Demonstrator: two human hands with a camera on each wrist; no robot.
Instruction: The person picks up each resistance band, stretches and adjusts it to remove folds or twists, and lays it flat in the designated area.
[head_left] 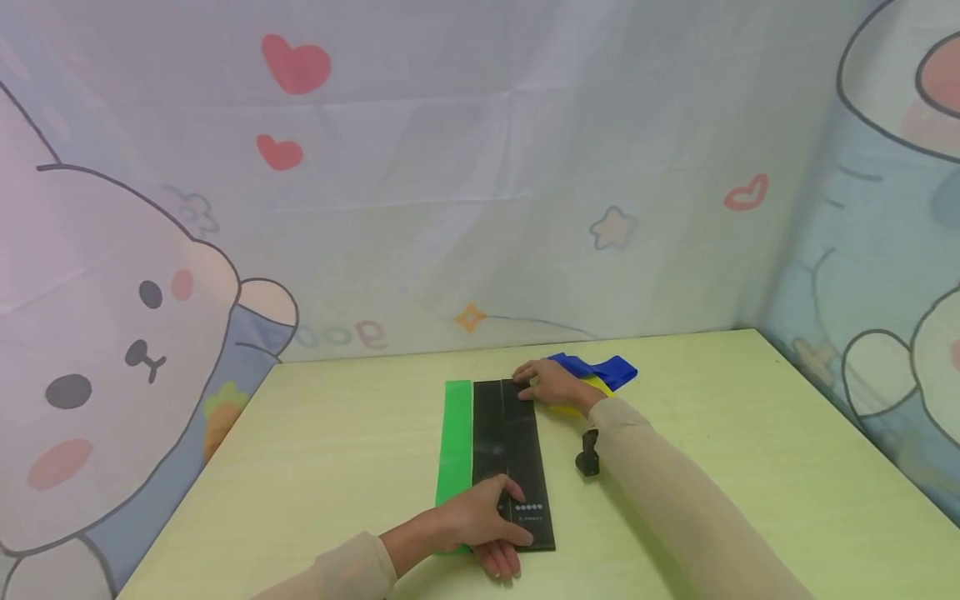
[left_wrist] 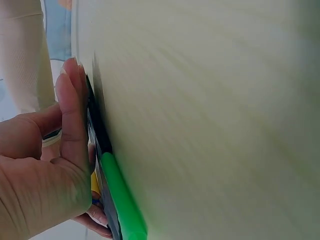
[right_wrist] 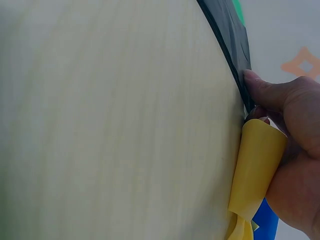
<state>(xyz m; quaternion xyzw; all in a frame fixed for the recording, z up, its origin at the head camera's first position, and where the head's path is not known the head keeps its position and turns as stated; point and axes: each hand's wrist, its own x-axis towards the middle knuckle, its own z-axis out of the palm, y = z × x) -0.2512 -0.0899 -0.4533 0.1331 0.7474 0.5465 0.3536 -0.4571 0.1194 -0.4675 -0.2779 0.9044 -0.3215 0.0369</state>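
Two black resistance band strips point(head_left: 489, 425) lie flat side by side on the table, the right one with pale dots and lettering at its near end. Along their left side lies a green resistance band point(head_left: 454, 442). My left hand point(head_left: 480, 512) rests across the near end of the black strips, its fingers extended over the edge; in the left wrist view they look straight. At the far end, my right hand point(head_left: 551, 385) pinches the right black band point(right_wrist: 235, 45) between thumb and fingers. A yellow band point(right_wrist: 257, 167) sits right beside the right hand.
A blue band point(head_left: 618, 372) lies in folds at the back right, partly over the yellow one. A small black device point(head_left: 588, 454) sits at the right wrist. Behind the pale table point(head_left: 345, 433) hangs a printed cloth point(head_left: 450, 167), with more cloth at both sides.
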